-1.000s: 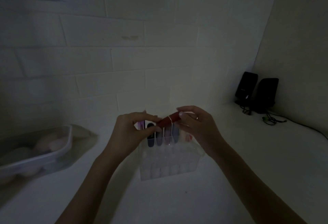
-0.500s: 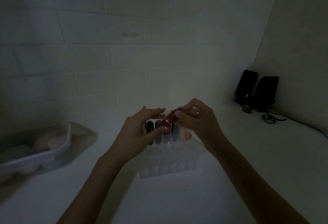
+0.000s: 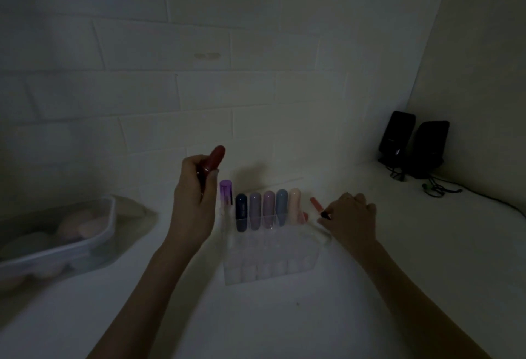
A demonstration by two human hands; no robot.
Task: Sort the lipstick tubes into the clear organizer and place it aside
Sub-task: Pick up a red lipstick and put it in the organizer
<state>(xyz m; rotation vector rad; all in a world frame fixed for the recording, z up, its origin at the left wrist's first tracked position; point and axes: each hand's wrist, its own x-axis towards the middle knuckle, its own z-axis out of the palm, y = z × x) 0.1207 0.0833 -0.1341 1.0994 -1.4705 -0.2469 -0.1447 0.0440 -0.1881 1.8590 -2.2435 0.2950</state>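
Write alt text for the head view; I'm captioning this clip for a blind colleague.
In a dim room, the left hand holds up a red lipstick tube beside a clear organizer whose back row holds six tubes, while the right hand grips a slim pink tube at its right end. The organizer stands on a white counter.

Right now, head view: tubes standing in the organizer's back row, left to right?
Bright purple tube → dark navy tube → grey-lilac tube → mauve tube → blue tube → cream tube, all upright in the clear organizer.
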